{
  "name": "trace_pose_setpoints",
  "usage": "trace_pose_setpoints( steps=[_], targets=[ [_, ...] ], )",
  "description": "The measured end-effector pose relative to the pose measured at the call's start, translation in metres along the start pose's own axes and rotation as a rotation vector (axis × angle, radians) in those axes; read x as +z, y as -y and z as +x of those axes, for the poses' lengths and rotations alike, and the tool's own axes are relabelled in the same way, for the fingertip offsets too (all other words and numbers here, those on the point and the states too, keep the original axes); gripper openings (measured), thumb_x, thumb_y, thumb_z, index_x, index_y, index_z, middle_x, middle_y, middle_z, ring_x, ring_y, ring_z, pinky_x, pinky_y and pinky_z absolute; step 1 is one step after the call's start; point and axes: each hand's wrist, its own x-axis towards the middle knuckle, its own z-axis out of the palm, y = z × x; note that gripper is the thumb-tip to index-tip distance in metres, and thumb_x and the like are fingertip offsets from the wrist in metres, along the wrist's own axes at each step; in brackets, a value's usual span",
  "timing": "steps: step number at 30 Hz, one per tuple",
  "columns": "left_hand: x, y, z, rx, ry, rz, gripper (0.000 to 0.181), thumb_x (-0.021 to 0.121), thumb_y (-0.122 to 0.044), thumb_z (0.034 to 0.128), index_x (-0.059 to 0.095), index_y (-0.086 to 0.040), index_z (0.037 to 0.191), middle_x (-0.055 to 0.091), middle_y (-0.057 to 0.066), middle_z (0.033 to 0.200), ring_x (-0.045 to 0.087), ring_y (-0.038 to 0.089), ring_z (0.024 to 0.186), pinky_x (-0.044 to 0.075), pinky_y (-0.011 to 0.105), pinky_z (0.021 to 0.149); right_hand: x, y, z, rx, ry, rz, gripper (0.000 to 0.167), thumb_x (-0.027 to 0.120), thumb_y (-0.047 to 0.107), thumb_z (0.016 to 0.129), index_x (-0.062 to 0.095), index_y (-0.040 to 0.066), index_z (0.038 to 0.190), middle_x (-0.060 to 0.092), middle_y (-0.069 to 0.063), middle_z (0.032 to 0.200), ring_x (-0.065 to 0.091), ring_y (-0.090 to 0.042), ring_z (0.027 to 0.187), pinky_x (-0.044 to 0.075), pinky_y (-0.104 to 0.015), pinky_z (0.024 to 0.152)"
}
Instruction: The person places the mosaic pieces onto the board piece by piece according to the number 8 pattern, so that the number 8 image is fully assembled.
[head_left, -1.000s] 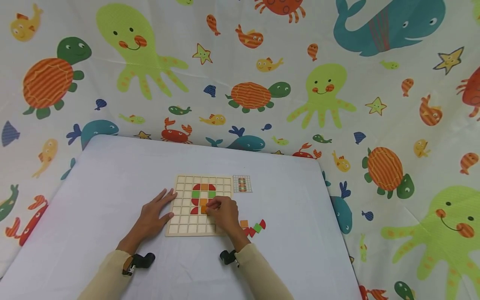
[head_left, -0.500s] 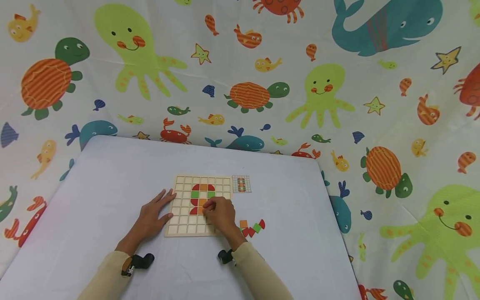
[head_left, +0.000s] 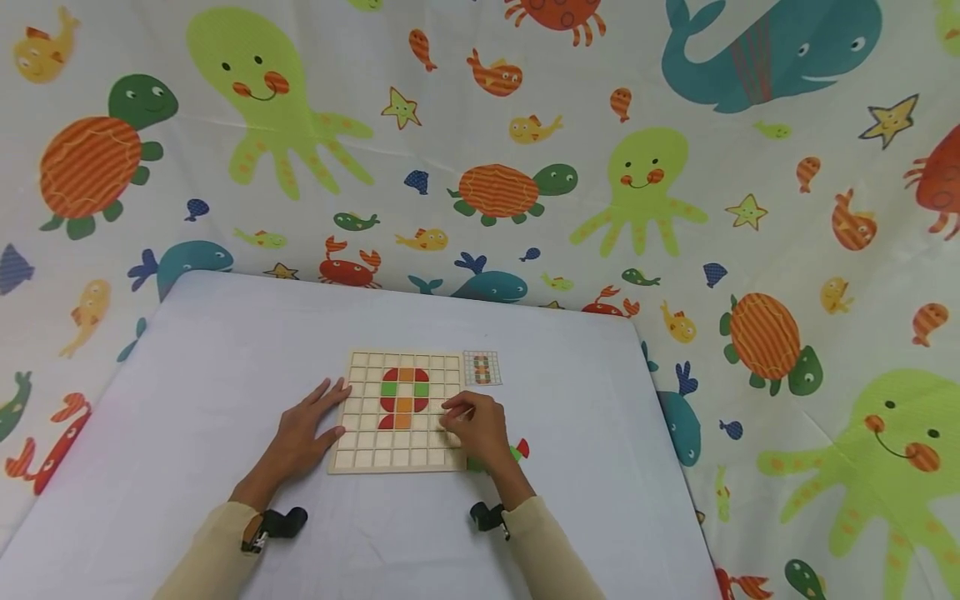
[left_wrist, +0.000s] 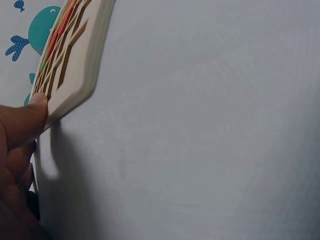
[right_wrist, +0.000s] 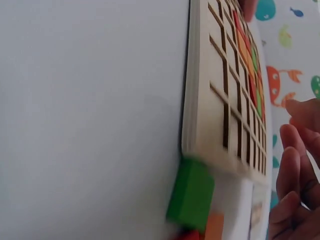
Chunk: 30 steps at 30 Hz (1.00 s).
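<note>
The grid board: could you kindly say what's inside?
The board holds red, green and orange pieces in central cells. Cell floors beneath them are covered, and the right hand hides some right-edge cells in the head view.

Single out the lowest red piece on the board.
The red piece left of the bottom orange piece; the other reds on the board sit in higher rows.

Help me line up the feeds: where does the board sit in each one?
Head: the board is below and left of centre, the left hand at its left edge.
Left wrist: board at upper left, cut off by the top edge.
Right wrist: board right of centre, cut off at the top.
Shared landmark: red pieces in its grid.
</note>
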Motion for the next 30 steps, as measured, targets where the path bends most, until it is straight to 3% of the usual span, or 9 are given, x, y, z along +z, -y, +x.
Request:
trace_pose_setpoints(
  steps=[8,16,23,30],
  targets=[
    [0.003,0.003,0.001,0.008,-0.009,0.004,0.071,0.077,-0.008,0.0936,0.047,-0.007,0.158,0.037,0.027,0.168,0.033,0.054,0.155,0.030,0.081,0.113,-0.040,-0.024,-0.011,0.044,-0.076,-0.036,0.014,0.087,0.015,0.088,0.082,0.018,0.101,0.074,0.005,0.082,0.060,-0.013,0.073,0.051,-0.025,0.064],
    [0.002,0.000,-0.001,0.013,-0.037,0.002,0.070,0.078,-0.009,0.0924,0.050,-0.008,0.157,0.038,0.029,0.167,0.035,0.055,0.153,0.032,0.082,0.110,-0.071,-0.056,-0.032,0.196,-0.164,-0.111,0.015,0.086,0.015,0.088,0.082,0.018,0.102,0.073,0.002,0.088,0.059,-0.017,0.080,0.051,-0.025,0.064],
    [-0.002,-0.003,-0.001,-0.012,0.005,-0.008,0.072,0.078,-0.008,0.0937,0.047,-0.007,0.159,0.037,0.025,0.169,0.031,0.053,0.157,0.029,0.080,0.115,-0.082,-0.076,-0.051,0.283,-0.228,-0.240,0.018,0.092,0.022,0.083,0.082,0.017,0.098,0.071,-0.001,0.089,0.059,-0.017,0.082,0.046,-0.029,0.071],
    [-0.002,-0.001,0.000,-0.015,0.003,-0.008,0.071,0.077,-0.008,0.0939,0.047,-0.007,0.158,0.036,0.027,0.169,0.032,0.055,0.155,0.029,0.081,0.115,-0.082,-0.079,-0.056,0.308,-0.215,-0.264,0.014,0.092,0.023,0.083,0.082,0.017,0.090,0.070,-0.001,0.085,0.060,-0.016,0.081,0.043,-0.029,0.066]
  ],
)
